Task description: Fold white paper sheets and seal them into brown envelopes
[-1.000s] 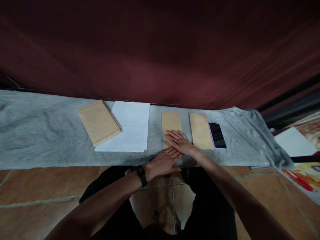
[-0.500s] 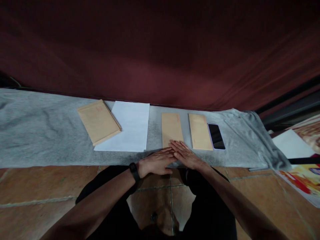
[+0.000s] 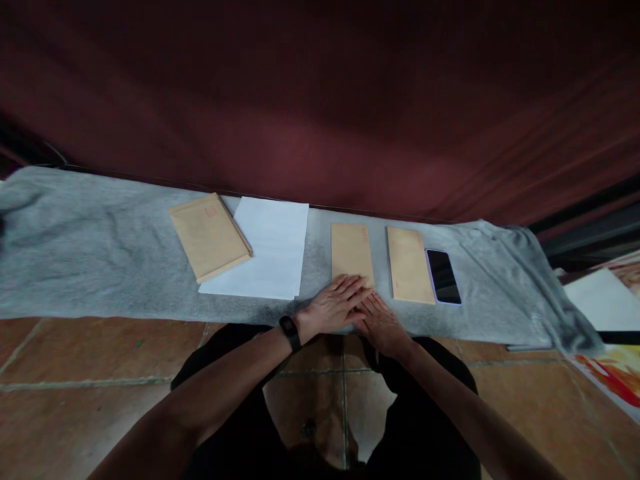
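- Left hand (image 3: pixel 334 308) and right hand (image 3: pixel 385 327) are lying flat, fingers straight, overlapping across the near edge of the middle envelope (image 3: pixel 350 250).
- Open gray cloth (image 3: pixel 319 250) is separating it from white paper (image 3: pixel 276 250).

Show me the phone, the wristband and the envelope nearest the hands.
Phone (image 3: pixel 444 277): head view, middle of its dark screen.
Wristband (image 3: pixel 290 332): head view, its dark middle.
Envelope (image 3: pixel 351 251): head view, middle of its uncovered part.

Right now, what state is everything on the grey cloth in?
Middle envelope: flat, near end covered
Right envelope: flat, uncovered
White sheets: flat, partly covered
Left envelope: askew, overlapping sheets
Smartphone: face up, screen dark
Left hand: open, over middle envelope
Right hand: open, touching left hand
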A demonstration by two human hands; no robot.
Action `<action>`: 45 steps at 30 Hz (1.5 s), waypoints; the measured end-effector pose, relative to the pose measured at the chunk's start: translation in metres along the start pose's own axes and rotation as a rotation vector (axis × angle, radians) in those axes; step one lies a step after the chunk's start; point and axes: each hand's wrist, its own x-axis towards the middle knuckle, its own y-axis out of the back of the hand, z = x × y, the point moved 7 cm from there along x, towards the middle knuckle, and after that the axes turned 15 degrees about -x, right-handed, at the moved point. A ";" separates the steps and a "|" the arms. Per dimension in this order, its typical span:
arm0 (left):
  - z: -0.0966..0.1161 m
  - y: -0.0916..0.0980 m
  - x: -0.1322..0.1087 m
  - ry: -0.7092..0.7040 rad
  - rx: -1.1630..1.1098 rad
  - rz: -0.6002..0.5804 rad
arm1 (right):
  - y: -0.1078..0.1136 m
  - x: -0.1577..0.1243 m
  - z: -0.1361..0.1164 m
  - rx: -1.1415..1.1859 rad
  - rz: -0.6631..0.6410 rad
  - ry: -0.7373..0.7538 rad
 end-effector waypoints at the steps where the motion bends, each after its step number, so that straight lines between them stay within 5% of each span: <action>1: -0.002 -0.004 0.001 0.001 -0.009 -0.016 | 0.001 -0.002 -0.002 -0.008 0.009 0.004; 12: -0.029 -0.012 0.033 0.099 -0.098 -0.054 | 0.010 -0.001 -0.007 -0.029 0.025 -0.044; 21: -0.073 -0.009 0.064 0.231 -0.018 0.047 | 0.012 0.002 -0.006 -0.023 -0.046 -0.048; 28: -0.087 -0.003 0.085 0.319 0.019 0.125 | 0.009 0.002 -0.007 -0.022 -0.057 -0.069; 37: -0.120 -0.001 0.124 0.408 0.043 0.098 | 0.015 0.003 -0.005 0.007 -0.013 -0.080; 45: -0.119 -0.005 0.122 0.392 0.050 0.046 | 0.025 0.013 0.008 0.140 -0.042 -0.063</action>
